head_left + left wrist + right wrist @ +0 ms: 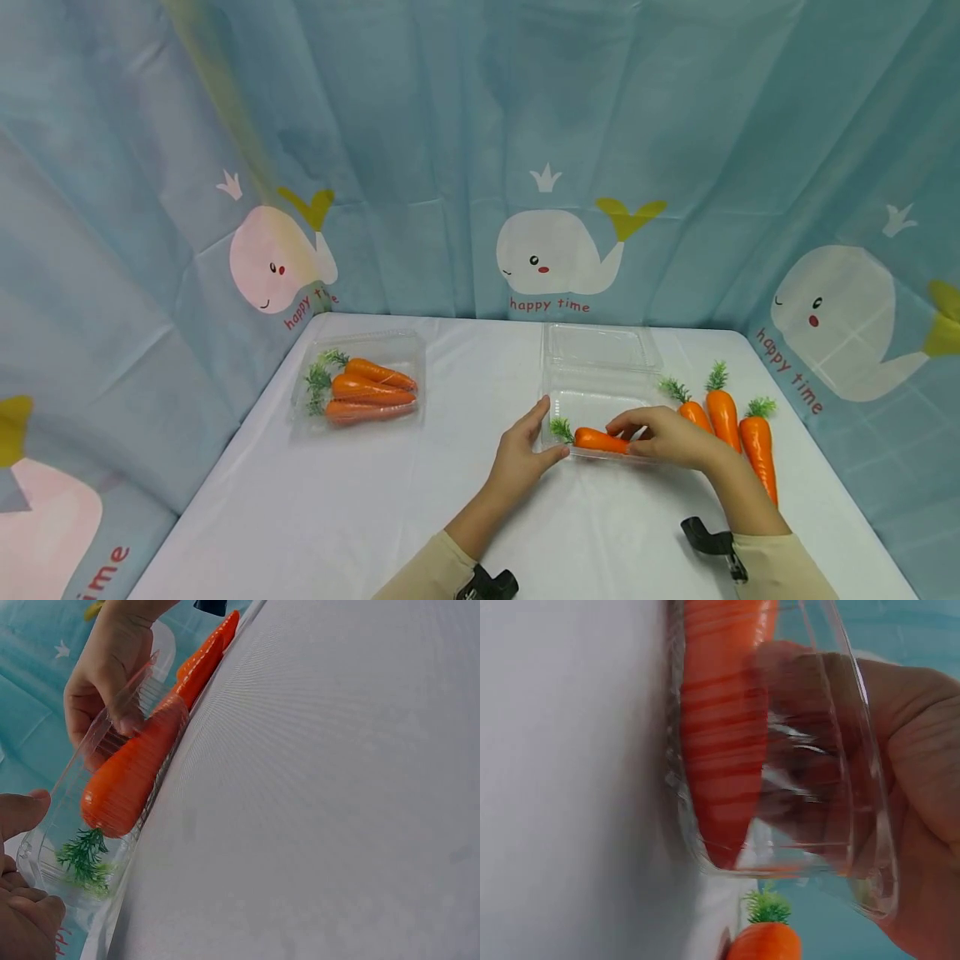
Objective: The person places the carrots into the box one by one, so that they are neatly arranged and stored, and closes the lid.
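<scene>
An orange carrot (pixel 600 440) with a green leafy top lies along the front wall inside an opened clear plastic box (pixel 592 400). My right hand (pixel 667 435) reaches into the box, fingers bent at the carrot's tapered end. Through the clear wall in the right wrist view, a fingertip of the right hand (pixel 922 750) meets the carrot (pixel 724 727). At the box's front left corner, my left hand (pixel 517 454) holds the wall between thumb and fingers. The left wrist view shows the left hand (pixel 22 907) at that corner, beside the carrot's leaves (pixel 86 859).
Three loose carrots (pixel 722 417) lie right of the box, partly behind the right forearm. Another clear box (pixel 405 350) with several carrots stands at the left. The open box's lid (pixel 600 346) lies folded back toward the whale-print curtain (pixel 465 167). White cloth covers the table.
</scene>
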The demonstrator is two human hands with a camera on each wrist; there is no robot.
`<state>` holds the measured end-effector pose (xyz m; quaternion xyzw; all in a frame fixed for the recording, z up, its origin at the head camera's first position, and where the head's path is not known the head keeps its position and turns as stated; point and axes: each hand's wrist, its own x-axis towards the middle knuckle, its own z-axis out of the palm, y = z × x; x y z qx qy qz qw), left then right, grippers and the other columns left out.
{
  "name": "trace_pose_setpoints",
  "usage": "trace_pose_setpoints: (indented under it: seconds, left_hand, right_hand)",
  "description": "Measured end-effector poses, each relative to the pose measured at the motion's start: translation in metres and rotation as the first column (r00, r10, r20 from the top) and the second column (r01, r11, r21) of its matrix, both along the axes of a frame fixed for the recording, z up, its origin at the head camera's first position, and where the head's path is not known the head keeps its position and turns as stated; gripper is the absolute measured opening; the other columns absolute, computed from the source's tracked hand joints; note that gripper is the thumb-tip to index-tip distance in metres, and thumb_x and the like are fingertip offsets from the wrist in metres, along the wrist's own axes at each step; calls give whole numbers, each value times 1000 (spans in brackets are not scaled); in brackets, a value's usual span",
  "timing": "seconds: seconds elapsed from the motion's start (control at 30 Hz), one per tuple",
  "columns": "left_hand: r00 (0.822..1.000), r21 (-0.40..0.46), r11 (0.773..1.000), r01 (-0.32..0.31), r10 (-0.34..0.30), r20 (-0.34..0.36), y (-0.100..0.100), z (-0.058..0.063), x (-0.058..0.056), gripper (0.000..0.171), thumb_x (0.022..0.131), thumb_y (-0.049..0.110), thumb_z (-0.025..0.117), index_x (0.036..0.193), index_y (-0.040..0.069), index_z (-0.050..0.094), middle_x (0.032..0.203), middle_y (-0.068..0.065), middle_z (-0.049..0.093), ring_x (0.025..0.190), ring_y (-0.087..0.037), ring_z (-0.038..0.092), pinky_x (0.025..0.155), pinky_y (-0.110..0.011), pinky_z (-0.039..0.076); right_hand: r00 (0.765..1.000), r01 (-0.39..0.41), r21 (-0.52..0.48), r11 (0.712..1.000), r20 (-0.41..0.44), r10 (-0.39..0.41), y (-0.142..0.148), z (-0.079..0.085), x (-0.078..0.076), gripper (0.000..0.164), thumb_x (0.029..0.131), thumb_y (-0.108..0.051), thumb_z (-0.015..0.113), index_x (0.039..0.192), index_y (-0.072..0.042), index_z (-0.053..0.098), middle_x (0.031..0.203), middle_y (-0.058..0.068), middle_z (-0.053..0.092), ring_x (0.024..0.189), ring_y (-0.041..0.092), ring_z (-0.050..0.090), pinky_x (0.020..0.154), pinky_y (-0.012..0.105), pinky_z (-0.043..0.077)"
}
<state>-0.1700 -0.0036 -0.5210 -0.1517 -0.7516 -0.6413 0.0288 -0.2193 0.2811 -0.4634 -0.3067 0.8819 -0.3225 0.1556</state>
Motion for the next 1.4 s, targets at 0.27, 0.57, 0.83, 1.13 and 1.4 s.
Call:
trace_pose_setpoints:
  seconds: [0.27,0.57,0.83,1.13,1.4]
  left_hand:
    - [1000,17,1000,1,-2,16,0,2,1,83,86,4,82,157,2,38,163,-6,37,151,-20,34,119,-29,35]
    - [1000,12,1000,3,-3,19,1,3,0,85,85,4,83,157,3,38,163,-6,37,151,-20,34,118,-28,36]
    - [1000,4,1000,-5,5,18,-1,1,1,84,86,7,83,157,8,40,163,-4,37,151,-21,34,117,-28,36]
    - [1000,22,1000,8,-8,17,1,1,2,83,86,6,83,157,3,39,163,-9,37,151,-21,34,118,-28,35]
    - [1000,4,1000,-2,2,13,0,2,2,83,86,6,82,157,3,39,163,-8,37,151,-21,35,118,-28,36]
  right_hand:
    - [998,56,-89,995,-37,-59,0,-3,6,29,97,-17,72,126,-10,71,122,6,73,106,25,68,89,33,59]
    - [927,229,-230,946,-245,-284,10,3,22,25,96,-15,74,121,-16,74,118,0,74,102,23,70,85,35,62]
    - [832,366,-400,840,-265,-488,31,3,36,30,97,-12,72,126,-17,72,119,4,73,100,0,64,82,11,55]
    - [691,551,-366,750,-304,-656,54,5,43,29,100,-19,69,128,-18,71,124,6,69,102,-6,57,89,-1,42]
    - [615,639,-323,698,-331,-716,73,-4,41,33,100,-19,68,133,-18,69,130,10,65,107,15,59,85,-5,38]
